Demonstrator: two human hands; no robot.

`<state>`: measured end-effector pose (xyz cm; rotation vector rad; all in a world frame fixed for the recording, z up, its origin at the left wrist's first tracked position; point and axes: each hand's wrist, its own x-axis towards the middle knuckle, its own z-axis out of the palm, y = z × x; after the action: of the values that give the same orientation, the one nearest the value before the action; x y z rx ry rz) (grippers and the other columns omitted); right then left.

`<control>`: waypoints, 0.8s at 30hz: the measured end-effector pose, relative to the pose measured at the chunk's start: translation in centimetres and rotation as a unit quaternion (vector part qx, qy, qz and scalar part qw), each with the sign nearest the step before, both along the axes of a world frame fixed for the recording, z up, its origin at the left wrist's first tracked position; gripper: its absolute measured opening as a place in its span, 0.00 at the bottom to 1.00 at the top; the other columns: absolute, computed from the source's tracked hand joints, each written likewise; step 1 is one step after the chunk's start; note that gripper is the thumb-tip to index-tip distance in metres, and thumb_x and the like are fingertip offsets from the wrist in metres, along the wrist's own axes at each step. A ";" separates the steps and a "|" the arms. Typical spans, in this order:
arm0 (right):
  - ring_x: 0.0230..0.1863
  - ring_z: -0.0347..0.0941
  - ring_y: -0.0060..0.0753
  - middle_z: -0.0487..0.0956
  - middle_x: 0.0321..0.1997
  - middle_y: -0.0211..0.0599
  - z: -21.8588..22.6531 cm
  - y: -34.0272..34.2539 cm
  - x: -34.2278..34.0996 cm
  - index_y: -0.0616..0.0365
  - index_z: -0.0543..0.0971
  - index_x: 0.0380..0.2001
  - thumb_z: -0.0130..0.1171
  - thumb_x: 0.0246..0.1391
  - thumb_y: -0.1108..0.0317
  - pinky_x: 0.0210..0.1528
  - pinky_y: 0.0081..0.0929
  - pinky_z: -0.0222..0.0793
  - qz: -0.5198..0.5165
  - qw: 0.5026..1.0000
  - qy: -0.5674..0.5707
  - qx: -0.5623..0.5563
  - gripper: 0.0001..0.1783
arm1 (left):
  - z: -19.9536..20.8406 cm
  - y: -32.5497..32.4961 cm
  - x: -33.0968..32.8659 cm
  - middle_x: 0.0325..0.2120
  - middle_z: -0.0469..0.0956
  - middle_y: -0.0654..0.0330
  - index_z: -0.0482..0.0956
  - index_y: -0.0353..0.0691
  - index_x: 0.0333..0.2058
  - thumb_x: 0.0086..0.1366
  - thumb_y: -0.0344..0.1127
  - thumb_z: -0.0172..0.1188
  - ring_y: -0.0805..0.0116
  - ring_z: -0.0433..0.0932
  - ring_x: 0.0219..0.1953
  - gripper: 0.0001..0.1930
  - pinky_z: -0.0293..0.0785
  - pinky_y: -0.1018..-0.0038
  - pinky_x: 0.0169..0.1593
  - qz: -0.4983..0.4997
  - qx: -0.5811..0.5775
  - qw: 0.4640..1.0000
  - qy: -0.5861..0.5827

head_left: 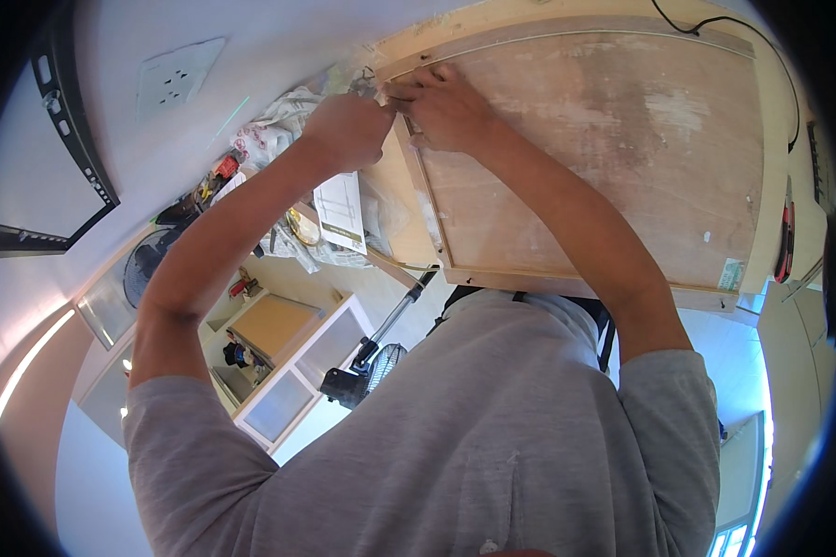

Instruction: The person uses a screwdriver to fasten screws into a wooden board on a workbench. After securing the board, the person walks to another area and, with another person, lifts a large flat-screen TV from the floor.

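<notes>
A large wooden panel (585, 167) with a raised wooden frame (427, 200) around its edge lies in front of me. My left hand (351, 130) is closed in a fist just outside the panel's far left corner; whatever it grips is hidden by the fingers. Right beside it, my right hand (444, 107) bends over the left strip of the frame. Its fingers point toward the left fist and close around something too small to make out, while the thumb lies near the strip. The two hands nearly touch.
Left of the panel lie plastic bags (274, 130), a white printed sheet (341, 212) and tools. A standing fan (367, 367) and a white cabinet (293, 371) are below. A black cable (762, 32) trails at the far right, near a red and black tool (786, 232). A wall socket (178, 79) is at upper left.
</notes>
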<state>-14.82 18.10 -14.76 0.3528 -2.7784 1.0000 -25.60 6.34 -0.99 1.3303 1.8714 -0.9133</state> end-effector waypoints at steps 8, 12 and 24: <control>0.67 0.66 0.27 0.73 0.70 0.16 0.3 0.2 0.2 0.45 0.86 0.53 0.75 0.42 0.49 0.66 0.38 0.58 -0.002 1.000 0.004 0.001 0.32 | 0.1 -0.7 -1.8 0.26 0.81 0.62 0.82 0.41 0.39 0.62 0.36 0.63 0.76 0.72 0.15 0.09 0.65 0.74 0.18 0.721 0.098 0.678 -0.102; 0.67 0.65 0.27 0.72 0.71 0.17 0.0 0.0 0.2 0.45 0.85 0.54 0.75 0.42 0.49 0.67 0.38 0.58 0.003 1.000 -0.002 -0.012 0.33 | -1.3 -2.2 -2.5 0.27 0.82 0.59 0.82 0.41 0.40 0.61 0.36 0.62 0.68 0.77 0.19 0.10 0.72 0.68 0.22 0.419 0.117 0.880 -0.190; 0.67 0.66 0.28 0.74 0.68 0.15 0.4 0.2 0.3 0.44 0.85 0.55 0.75 0.41 0.48 0.66 0.38 0.58 -0.001 1.000 0.005 0.006 0.34 | 0.3 -0.3 -1.2 0.28 0.81 0.59 0.81 0.39 0.38 0.60 0.34 0.64 0.79 0.67 0.14 0.09 0.54 0.80 0.15 0.719 0.111 0.677 -0.112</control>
<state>-14.48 18.27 -14.36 0.3549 -2.7760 0.9794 -26.80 6.04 -0.72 -0.2285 2.0611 0.3312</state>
